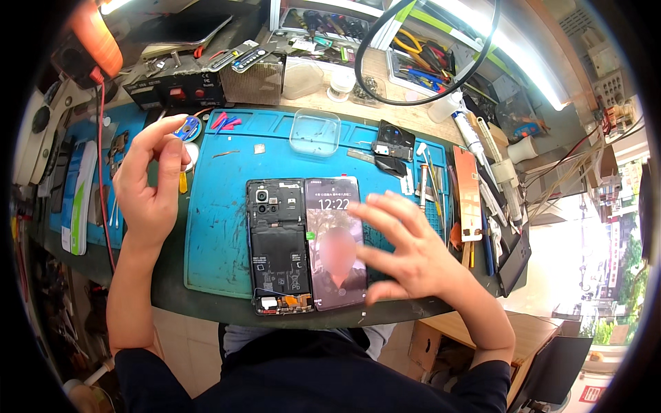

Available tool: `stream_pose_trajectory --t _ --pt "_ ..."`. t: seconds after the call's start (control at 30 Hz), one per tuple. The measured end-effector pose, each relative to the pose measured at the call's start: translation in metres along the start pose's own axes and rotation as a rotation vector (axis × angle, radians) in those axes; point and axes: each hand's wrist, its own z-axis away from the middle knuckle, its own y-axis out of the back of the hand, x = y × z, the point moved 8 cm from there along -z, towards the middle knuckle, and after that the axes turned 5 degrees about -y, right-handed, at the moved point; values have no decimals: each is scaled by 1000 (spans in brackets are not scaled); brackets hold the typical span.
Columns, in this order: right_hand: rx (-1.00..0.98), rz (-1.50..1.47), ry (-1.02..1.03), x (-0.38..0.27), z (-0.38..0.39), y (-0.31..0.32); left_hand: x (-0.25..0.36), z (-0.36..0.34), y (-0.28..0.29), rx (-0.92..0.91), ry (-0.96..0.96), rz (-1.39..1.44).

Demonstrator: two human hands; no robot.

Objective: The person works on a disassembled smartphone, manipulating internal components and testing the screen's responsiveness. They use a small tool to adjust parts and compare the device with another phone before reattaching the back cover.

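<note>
On the blue mat (213, 255) lies an opened phone body (279, 261), its battery and inner boards exposed. Directly beside it, a lit phone screen (334, 289) shows a clock and a blurred portrait. My right hand (406, 251) has its fingers spread over the screen's right side, fingertips touching or just above the glass, holding nothing. My left hand (148, 172) is raised at the mat's left edge, fingers loosely curled toward the thumb with nothing visible in them, near a blue spool (193, 129).
Behind are a clear plastic box (315, 134), loose phone parts (392, 141), a black bench device (169, 86) and a tray of pliers (416, 72). Screwdrivers (425, 172) and an orange strip (467, 193) line the right. A second mat (117, 227) with tools lies left. A black cable loop hangs overhead.
</note>
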Motion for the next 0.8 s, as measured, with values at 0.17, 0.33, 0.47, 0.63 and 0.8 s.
stream_pose_trajectory --t 0.17,0.33,0.47,0.63,0.8 --pt "76 246 -203 30 -4 2 0 2 -2 -12 14 -16" --pt "124 209 -223 27 0 9 -2 3 -5 -27 23 -7" --pt "105 104 -167 19 2 9 -2 3 -4 -34 30 -22" --pt "-4 -109 32 -8 5 3 -3 4 -5 -73 48 -20" --pt "-39 -74 1 -2 4 -4 -4 5 -6 -95 54 -9"
